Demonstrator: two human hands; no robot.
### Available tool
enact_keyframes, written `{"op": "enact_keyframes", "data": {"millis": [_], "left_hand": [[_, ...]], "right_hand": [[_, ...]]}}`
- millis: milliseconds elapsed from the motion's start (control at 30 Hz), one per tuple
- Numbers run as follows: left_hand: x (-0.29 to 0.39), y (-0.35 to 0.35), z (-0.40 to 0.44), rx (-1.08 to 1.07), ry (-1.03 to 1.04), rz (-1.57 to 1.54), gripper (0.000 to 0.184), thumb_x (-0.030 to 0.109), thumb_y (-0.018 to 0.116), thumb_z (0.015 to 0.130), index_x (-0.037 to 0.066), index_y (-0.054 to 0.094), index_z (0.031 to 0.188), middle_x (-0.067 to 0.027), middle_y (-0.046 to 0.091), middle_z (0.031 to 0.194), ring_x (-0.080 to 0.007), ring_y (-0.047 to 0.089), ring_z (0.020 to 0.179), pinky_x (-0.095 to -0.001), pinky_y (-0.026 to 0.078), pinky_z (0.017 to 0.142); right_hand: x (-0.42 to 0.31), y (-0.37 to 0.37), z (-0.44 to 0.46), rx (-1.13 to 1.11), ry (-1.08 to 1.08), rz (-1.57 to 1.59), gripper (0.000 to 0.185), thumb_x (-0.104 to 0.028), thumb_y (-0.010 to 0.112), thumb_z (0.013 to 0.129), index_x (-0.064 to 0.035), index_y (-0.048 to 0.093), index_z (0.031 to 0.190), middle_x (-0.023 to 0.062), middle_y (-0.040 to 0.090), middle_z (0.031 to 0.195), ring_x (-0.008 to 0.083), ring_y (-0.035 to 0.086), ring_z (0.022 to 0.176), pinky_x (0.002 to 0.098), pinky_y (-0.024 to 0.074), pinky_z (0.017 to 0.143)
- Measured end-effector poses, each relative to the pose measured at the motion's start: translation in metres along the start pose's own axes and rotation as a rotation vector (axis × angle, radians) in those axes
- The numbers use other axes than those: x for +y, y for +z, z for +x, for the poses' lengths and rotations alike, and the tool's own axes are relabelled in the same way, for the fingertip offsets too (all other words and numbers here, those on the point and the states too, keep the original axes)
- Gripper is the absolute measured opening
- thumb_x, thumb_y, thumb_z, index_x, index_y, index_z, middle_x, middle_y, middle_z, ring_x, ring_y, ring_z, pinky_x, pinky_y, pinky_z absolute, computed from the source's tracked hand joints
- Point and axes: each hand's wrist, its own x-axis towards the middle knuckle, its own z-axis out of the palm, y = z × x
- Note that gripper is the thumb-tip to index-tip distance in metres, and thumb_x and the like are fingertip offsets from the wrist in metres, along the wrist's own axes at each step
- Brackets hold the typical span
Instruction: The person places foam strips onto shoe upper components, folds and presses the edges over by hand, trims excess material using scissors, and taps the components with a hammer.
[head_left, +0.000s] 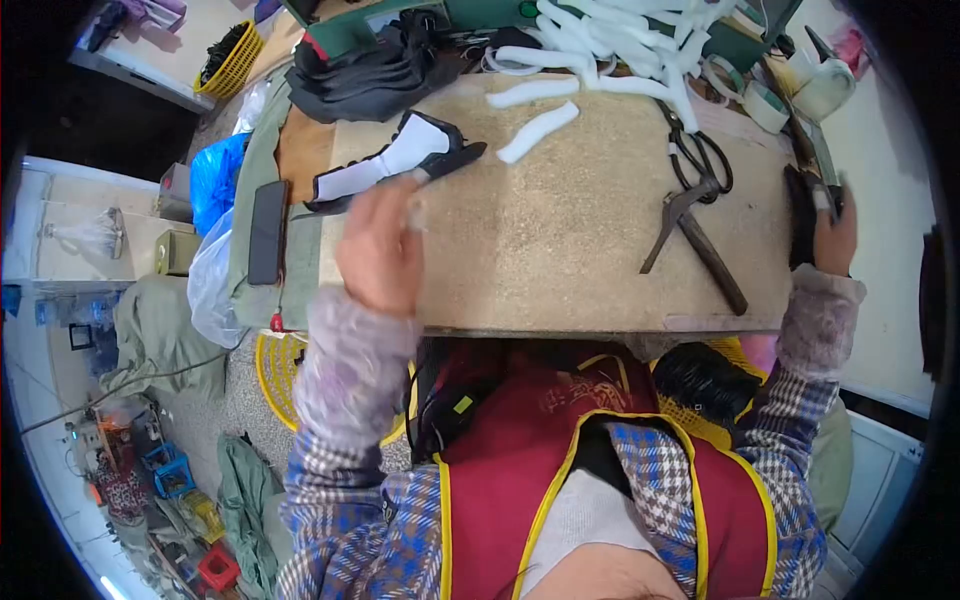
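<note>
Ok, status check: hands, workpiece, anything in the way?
Left hand at black-and-white piece, grip blurred. Right hand at dark material, right edge of table, grip unclear. Possible obstruction: hammer and scissors between the hands.

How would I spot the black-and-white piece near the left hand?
Start at the tan worktop and find the left hand. The piece lies just beyond it. Black edging along its white face sets it apart from the plain white strips to its right and the dark cloth farther back.

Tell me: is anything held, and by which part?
Left hand: at a black-and-white piece, near edge. Right hand: at a black piece. Whether either grips cannot be told.
</note>
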Motion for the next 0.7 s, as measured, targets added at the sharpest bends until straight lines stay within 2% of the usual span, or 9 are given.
{"op": "enact_keyframes", "data": {"millis": [100, 200, 300, 400, 500, 533, 600, 633, 700], "left_hand": [[-0.033, 0.021, 0.025, 0.011, 0.074, 0.327, 0.040, -0.003, 0.056, 0.070, 0.010, 0.066, 0.107, -0.0125, 0.067, 0.094, -0.0321, 0.065, 0.080, -0.0348, 0.052, 0.064], [-0.083, 0.049, 0.015, -0.175, -0.098, 0.490, 0.020, 0.008, 0.061, 0.077, 0.010, 0.068, 0.095, -0.0115, 0.067, 0.080, -0.0335, 0.064, 0.072, -0.0365, 0.051, 0.062], [-0.038, 0.006, 0.026, 0.092, -0.037, 0.138, 0.008, 0.014, 0.066, 0.077, 0.010, 0.067, 0.083, -0.0087, 0.063, 0.066, -0.0291, 0.060, 0.058, -0.0368, 0.046, 0.054], [-0.047, -0.013, 0.015, 0.010, -0.405, -0.372, 0.026, 0.031, 0.062, 0.088, 0.006, 0.067, 0.085, -0.0055, 0.066, 0.072, -0.0195, 0.061, 0.060, -0.0331, 0.041, 0.051], [-0.058, -0.002, 0.010, 0.159, -0.546, -1.435, 0.043, 0.046, 0.052, 0.093, 0.009, 0.062, 0.072, 0.0011, 0.061, 0.068, -0.0159, 0.057, 0.060, -0.0275, 0.038, 0.049], [-0.066, 0.008, 0.015, -0.116, -0.242, -1.750, 0.047, 0.050, 0.050, 0.092, 0.011, 0.059, 0.069, -0.0005, 0.061, 0.070, -0.0151, 0.055, 0.062, -0.0264, 0.036, 0.049], [-0.066, 0.029, 0.015, -0.378, 0.129, -2.028, 0.048, 0.053, 0.049, 0.091, 0.012, 0.054, 0.066, -0.0007, 0.055, 0.067, -0.0156, 0.047, 0.062, -0.0267, 0.033, 0.052], [-0.056, 0.034, 0.020, -0.549, 0.299, -2.134, 0.049, 0.054, 0.048, 0.090, 0.012, 0.051, 0.064, -0.0008, 0.052, 0.066, -0.0158, 0.043, 0.062, -0.0269, 0.031, 0.054], [-0.007, 0.031, -0.001, -0.268, -0.054, -2.214, 0.068, 0.066, 0.018, 0.093, 0.013, 0.042, 0.058, -0.0009, 0.042, 0.059, -0.0171, 0.034, 0.058, -0.0292, 0.030, 0.056]], "right_hand": [[-0.064, 0.003, -0.018, -0.178, -0.085, 0.165, 0.044, -0.008, 0.063, 0.083, 0.0006, 0.052, 0.125, 0.0214, 0.058, 0.120, 0.0314, 0.054, 0.117, 0.0361, 0.0427, 0.097], [-0.107, 0.004, -0.045, -0.293, -0.160, 0.288, 0.047, -0.001, 0.064, 0.078, 0.0006, 0.053, 0.124, 0.0215, 0.058, 0.120, 0.0327, 0.054, 0.118, 0.0378, 0.0413, 0.099], [-0.152, 0.005, -0.085, -0.360, -0.333, 0.370, 0.050, 0.007, 0.060, 0.074, -0.0012, 0.055, 0.122, 0.0219, 0.054, 0.126, 0.0374, 0.052, 0.118, 0.0412, 0.0413, 0.100], [-0.170, 0.010, -0.108, -0.510, -0.470, 0.186, 0.051, 0.009, 0.059, 0.071, -0.0038, 0.058, 0.121, 0.0228, 0.053, 0.127, 0.0389, 0.051, 0.119, 0.0422, 0.0416, 0.100], [-0.157, 0.016, -0.113, -0.582, -0.136, 0.293, 0.047, 0.007, 0.055, 0.075, -0.0065, 0.061, 0.120, 0.0227, 0.052, 0.130, 0.0375, 0.047, 0.126, 0.0398, 0.0359, 0.106], [-0.149, 0.016, -0.114, -0.554, -0.151, 0.193, 0.047, 0.007, 0.054, 0.076, -0.0059, 0.060, 0.121, 0.0223, 0.052, 0.131, 0.0373, 0.046, 0.126, 0.0402, 0.0361, 0.106], [-0.133, 0.017, -0.112, -0.491, -0.177, -0.020, 0.048, 0.008, 0.052, 0.078, -0.0048, 0.059, 0.124, 0.0217, 0.051, 0.132, 0.0370, 0.045, 0.127, 0.0411, 0.0365, 0.106], [-0.144, 0.013, -0.110, -0.513, -0.105, 0.294, 0.046, 0.006, 0.052, 0.080, -0.0044, 0.057, 0.124, 0.0196, 0.053, 0.129, 0.0335, 0.049, 0.122, 0.0390, 0.0398, 0.101], [-0.182, 0.009, -0.117, -0.520, 0.060, 0.915, 0.042, 0.003, 0.053, 0.084, -0.0036, 0.055, 0.125, 0.0154, 0.057, 0.123, 0.0266, 0.055, 0.114, 0.0349, 0.0464, 0.093]]}}
